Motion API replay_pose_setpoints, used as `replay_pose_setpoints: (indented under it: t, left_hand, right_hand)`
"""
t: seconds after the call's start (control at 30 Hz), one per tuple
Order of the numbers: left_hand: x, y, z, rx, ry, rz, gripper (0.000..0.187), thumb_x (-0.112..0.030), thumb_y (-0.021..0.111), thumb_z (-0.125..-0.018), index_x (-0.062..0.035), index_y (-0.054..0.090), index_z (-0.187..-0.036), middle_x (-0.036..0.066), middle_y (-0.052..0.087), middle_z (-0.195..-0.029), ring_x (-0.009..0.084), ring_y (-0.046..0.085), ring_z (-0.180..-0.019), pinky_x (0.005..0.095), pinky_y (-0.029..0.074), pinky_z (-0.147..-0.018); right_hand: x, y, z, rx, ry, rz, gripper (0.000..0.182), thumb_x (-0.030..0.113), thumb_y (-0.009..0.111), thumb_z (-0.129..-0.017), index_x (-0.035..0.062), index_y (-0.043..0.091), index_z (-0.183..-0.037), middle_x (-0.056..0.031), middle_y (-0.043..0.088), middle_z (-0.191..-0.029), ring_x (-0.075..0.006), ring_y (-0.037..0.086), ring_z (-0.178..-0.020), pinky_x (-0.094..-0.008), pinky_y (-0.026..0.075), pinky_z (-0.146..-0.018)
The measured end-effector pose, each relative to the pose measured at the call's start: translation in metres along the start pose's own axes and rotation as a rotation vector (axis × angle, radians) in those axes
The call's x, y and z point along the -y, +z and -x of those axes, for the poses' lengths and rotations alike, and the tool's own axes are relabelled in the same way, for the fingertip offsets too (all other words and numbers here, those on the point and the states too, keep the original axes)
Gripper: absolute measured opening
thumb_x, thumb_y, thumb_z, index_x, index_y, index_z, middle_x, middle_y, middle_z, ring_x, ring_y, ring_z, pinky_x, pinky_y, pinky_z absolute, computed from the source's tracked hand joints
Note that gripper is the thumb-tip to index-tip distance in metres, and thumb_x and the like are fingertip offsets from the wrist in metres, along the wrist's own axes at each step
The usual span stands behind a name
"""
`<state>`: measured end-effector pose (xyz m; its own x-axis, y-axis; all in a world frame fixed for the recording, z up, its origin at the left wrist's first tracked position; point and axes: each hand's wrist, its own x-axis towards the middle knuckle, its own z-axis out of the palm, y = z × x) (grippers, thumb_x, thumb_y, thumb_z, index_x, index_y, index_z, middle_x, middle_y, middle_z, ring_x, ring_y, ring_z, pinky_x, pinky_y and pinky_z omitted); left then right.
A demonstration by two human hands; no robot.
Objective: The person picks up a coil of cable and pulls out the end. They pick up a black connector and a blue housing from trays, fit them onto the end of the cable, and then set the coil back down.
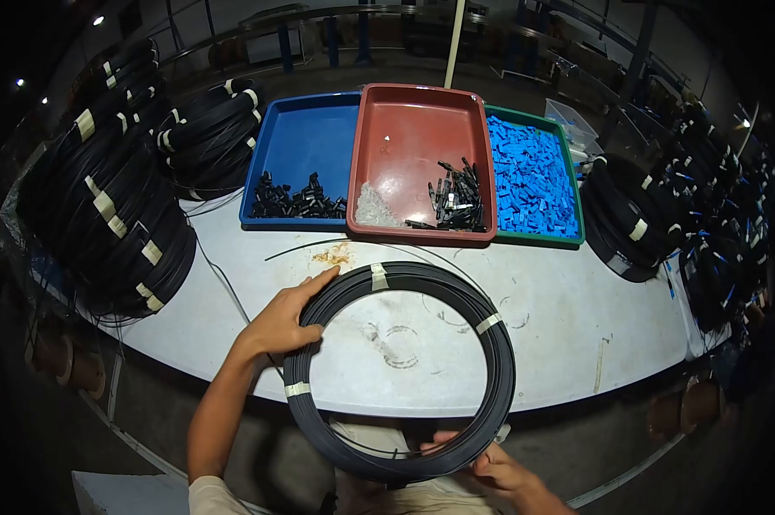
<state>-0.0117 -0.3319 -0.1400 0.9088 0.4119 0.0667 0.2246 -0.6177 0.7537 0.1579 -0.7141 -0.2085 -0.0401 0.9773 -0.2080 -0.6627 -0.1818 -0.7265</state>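
Note:
A coil of black cable [501,369], bound with strips of pale tape, lies partly on the white table and hangs over its front edge towards me. My left hand [286,316] grips the coil's upper left side, thumb on the inside and fingers along the outside. At the lower right, my right hand [482,459] is wrapped around the coil from below, with fingertips showing inside the ring. Part of that hand is hidden behind the cable. One loose cable end stretches left across the table above the coil.
Behind the coil stand a blue tray [306,137] with black parts, a red tray [417,112] with black and clear pieces, and a green tray [580,202] full of blue parts. Stacked cable coils [104,189] crowd the left; more coils [632,215] stand at the right.

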Motion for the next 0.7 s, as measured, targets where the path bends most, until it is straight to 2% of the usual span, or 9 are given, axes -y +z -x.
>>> replay_pose_setpoints:
  t: [0.03,0.07,0.13,0.2,0.27,0.4,0.5,0.57,0.7]
  left_hand:
    - [-0.008,0.004,0.001,-0.134,0.077,-0.065,0.086,-0.011,0.067,-0.065,-0.0029,0.046,-0.148,0.028,0.054,-0.142,0.0398,0.047,-0.138,0.0449,0.024,-0.122]
    - [-0.016,0.004,0.004,-0.137,0.069,-0.063,0.086,-0.011,0.067,-0.065,-0.0029,0.046,-0.148,0.028,0.054,-0.142,0.0398,0.047,-0.138,0.0449,0.024,-0.122]
    - [-0.035,0.002,0.011,-0.462,0.236,-0.356,0.062,-0.002,0.066,-0.074,-0.0029,0.058,-0.135,0.023,0.066,-0.126,0.0384,0.058,-0.125,0.0436,0.038,-0.115]
    - [-0.052,-0.004,0.028,-0.764,0.176,-0.331,0.031,-0.001,0.066,-0.08,0.0003,0.07,-0.111,0.018,0.072,-0.111,0.0344,0.068,-0.106,0.0405,0.051,-0.093]
    - [-0.052,-0.01,0.047,-1.079,0.014,-0.397,0.025,-0.003,0.066,-0.083,0.0007,0.071,-0.107,0.016,0.073,-0.101,0.03,0.07,-0.091,0.0384,0.053,-0.08]
    - [-0.042,-0.012,0.07,-1.136,-0.334,-0.465,0.022,-0.01,0.07,-0.087,0.0019,0.07,-0.104,0.015,0.073,-0.092,0.0246,0.072,-0.081,0.0349,0.054,-0.067]
    - [-0.034,-0.002,0.066,-1.065,-0.487,-0.369,0.025,-0.015,0.074,-0.087,0.0031,0.069,-0.103,0.015,0.073,-0.084,0.0216,0.073,-0.067,0.0313,0.056,-0.063]
    - [-0.023,-0.003,0.057,-1.075,-0.507,-0.295,0.025,-0.013,0.075,-0.086,0.0038,0.068,-0.104,0.014,0.073,-0.082,0.0212,0.074,-0.067,0.0305,0.056,-0.063]
    - [-0.008,-0.005,0.046,-1.143,-0.407,-0.245,0.019,-0.005,0.075,-0.084,0.0053,0.071,-0.098,0.014,0.075,-0.078,0.02,0.074,-0.067,0.0277,0.056,-0.062]
  right_hand:
    - [-0.005,-0.05,0.013,0.121,0.188,0.358,0.049,0.032,0.055,-0.104,-0.003,0.052,-0.138,-0.0238,0.059,-0.136,-0.0287,0.049,-0.136,-0.0419,0.035,-0.116]
    - [0.02,-0.052,0.019,0.125,0.196,0.357,0.049,0.032,0.055,-0.104,-0.003,0.052,-0.138,-0.0238,0.059,-0.136,-0.0287,0.049,-0.136,-0.0419,0.035,-0.116]
    - [0.098,-0.024,0.017,0.266,0.409,0.78,0.036,0.028,0.057,-0.103,-0.0019,0.067,-0.121,-0.0182,0.071,-0.116,-0.0217,0.064,-0.115,-0.0365,0.048,-0.101]
    - [0.145,0.002,0.009,0.063,0.334,0.913,0.034,0.027,0.06,-0.102,-0.0047,0.071,-0.111,-0.0125,0.075,-0.095,-0.0166,0.07,-0.089,-0.0319,0.055,-0.083]
    - [0.18,0.008,-0.014,-0.135,0.105,1.063,0.031,0.025,0.063,-0.099,-0.0045,0.07,-0.107,-0.011,0.074,-0.089,-0.0142,0.069,-0.08,-0.0294,0.055,-0.076]
    - [0.205,-0.027,-0.11,-0.481,-0.375,1.37,0.027,0.025,0.066,-0.095,-0.0011,0.066,-0.103,-0.0143,0.072,-0.082,-0.0176,0.068,-0.076,-0.0323,0.052,-0.07]
    - [0.21,-0.045,-0.173,-0.507,-0.394,1.52,0.028,0.026,0.063,-0.097,-0.0012,0.065,-0.104,-0.0148,0.07,-0.08,-0.0222,0.066,-0.072,-0.0347,0.051,-0.069]
    - [0.209,-0.046,-0.202,-0.405,-0.213,1.477,0.029,0.026,0.062,-0.097,-0.0011,0.065,-0.105,-0.0156,0.069,-0.079,-0.0258,0.067,-0.072,-0.0372,0.05,-0.069]
    - [0.194,-0.034,-0.228,-0.374,-0.292,1.431,0.02,0.019,0.065,-0.095,0.001,0.065,-0.102,-0.0121,0.065,-0.071,-0.021,0.059,-0.063,-0.0367,0.044,-0.061]
